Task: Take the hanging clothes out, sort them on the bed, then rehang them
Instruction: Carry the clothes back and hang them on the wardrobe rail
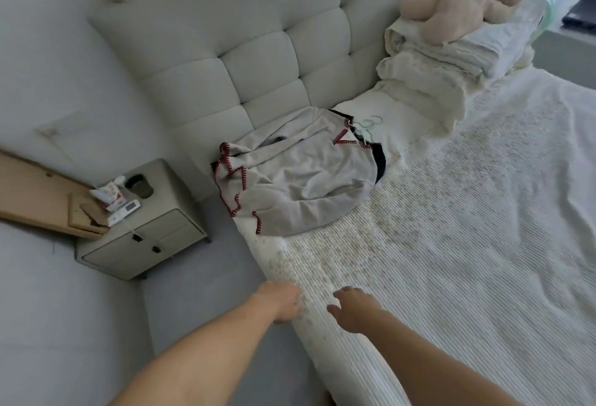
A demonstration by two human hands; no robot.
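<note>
A light grey garment with red blanket stitching (300, 173) lies crumpled on the bed (451, 228) near the headboard, over a dark garment whose edge shows at its right. A pale hanger (367, 125) pokes out beside its collar. My left hand (283, 304) is at the near edge of the mattress, fingers against the bedcover. My right hand (353, 309) hovers just above the bedcover beside it, fingers relaxed and holding nothing. Both hands are well short of the garment.
A grey nightstand (142, 231) with a cup, tissue packet and small device stands left of the bed. A wooden board (38, 199) leans beside it. Folded bedding and a plush toy (461, 2) are stacked at the bed's head. Grey floor lies between nightstand and bed.
</note>
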